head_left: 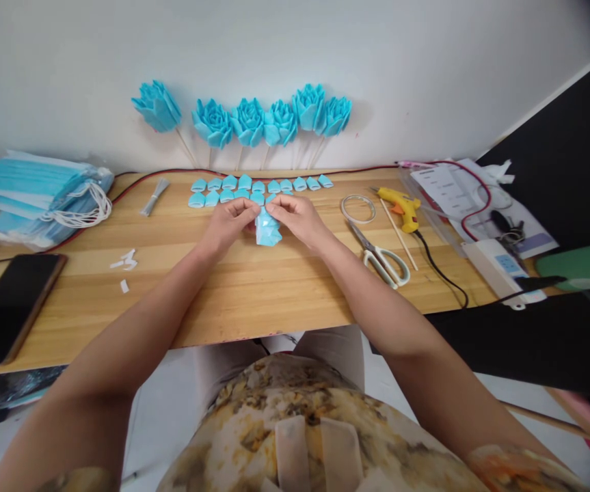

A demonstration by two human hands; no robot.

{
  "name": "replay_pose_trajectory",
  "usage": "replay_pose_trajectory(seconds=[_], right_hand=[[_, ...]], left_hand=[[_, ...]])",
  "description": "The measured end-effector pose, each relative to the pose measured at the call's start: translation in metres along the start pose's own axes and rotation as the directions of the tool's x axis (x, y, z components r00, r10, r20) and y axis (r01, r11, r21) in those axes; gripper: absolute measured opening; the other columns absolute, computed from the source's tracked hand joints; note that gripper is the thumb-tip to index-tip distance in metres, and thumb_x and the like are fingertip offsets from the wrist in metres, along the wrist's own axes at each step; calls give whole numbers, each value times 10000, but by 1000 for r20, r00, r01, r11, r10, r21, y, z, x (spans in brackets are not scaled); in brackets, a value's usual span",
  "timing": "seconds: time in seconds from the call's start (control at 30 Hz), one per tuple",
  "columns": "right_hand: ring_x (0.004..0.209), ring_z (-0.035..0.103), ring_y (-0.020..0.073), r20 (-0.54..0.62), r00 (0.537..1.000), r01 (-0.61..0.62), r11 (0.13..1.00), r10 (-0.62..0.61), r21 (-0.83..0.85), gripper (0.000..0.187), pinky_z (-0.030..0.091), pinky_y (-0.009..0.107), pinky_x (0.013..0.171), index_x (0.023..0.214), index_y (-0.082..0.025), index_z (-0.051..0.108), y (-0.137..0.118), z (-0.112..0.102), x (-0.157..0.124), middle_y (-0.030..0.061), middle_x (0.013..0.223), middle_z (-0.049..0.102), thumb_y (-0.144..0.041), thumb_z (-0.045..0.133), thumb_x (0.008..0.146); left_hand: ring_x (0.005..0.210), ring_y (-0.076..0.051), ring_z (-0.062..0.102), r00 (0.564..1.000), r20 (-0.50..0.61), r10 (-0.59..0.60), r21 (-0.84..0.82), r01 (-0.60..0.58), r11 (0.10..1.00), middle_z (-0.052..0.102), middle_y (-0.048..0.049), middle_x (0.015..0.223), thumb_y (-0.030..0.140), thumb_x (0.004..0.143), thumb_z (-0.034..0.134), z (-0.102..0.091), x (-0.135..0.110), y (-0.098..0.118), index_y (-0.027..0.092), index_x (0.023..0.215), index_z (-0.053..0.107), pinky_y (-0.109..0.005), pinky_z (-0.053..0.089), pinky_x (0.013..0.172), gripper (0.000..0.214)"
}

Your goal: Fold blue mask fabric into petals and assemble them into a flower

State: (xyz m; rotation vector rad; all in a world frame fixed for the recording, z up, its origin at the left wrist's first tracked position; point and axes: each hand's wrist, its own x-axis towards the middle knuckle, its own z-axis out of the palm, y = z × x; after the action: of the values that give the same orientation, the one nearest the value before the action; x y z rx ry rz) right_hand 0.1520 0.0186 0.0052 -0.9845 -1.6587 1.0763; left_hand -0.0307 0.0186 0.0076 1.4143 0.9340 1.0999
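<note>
Between my two hands is a small piece of light blue fabric (268, 231), white along its left edge and hanging down over the table. My left hand (232, 220) pinches its upper left corner between thumb and fingertips. On the upper right, my right hand (295, 215) pinches it the same way. Just beyond my fingers, folded blue petals (245, 182) lie in two rows, some partly hidden by my hands. Behind them, several blue fabric flowers (248, 123) on thin sticks stand against the wall.
Right of my hands lie a tape roll (358, 209), scissors (377, 253), a wooden stick (398, 234), a yellow glue gun (401, 208) and a power strip (500, 270). On the left are blue face masks (33, 184), a twist-tie bundle (154, 197), white scraps (124, 261) and a phone (10, 307).
</note>
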Motion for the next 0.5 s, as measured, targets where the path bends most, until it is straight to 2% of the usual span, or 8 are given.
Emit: replay_pose_trajectory(seconds=[0.13,0.27,0.4,0.5], right_hand=[[681,410,108,17,1000,16,1000,-16,-12,342,322,263,651,728,-178,579,-1,0,-1,-29,696,492,-492,630,855],[659,376,106,22,1000,17,999,-16,-29,358,299,264,635,671,-189,524,1,0,-1,-41,654,425,-470,602,878],[665,396,105,18,1000,-20,995,18,102,367,319,261,644,679,-193,506,2,3,0,-39,669,432,-495,612,860],[671,412,106,42,997,-75,979,68,191,397,344,258,646,704,-198,509,2,4,1,-37,690,439,-554,623,838]], left_hand=[[534,-102,517,1000,16,11,43,-12,999,580,25,582,424,767,751,2,-1,3,178,692,631,-246,456,571,284],[571,-103,541,998,48,39,-19,-39,999,594,23,625,408,762,766,2,-1,-1,176,711,635,-243,474,590,271],[612,-104,559,994,68,80,-107,-73,992,605,17,674,442,783,760,2,0,-6,181,750,644,-242,494,616,288],[605,-104,547,996,58,75,-96,-69,993,593,18,671,455,780,765,0,0,-6,183,744,638,-243,493,610,302]])
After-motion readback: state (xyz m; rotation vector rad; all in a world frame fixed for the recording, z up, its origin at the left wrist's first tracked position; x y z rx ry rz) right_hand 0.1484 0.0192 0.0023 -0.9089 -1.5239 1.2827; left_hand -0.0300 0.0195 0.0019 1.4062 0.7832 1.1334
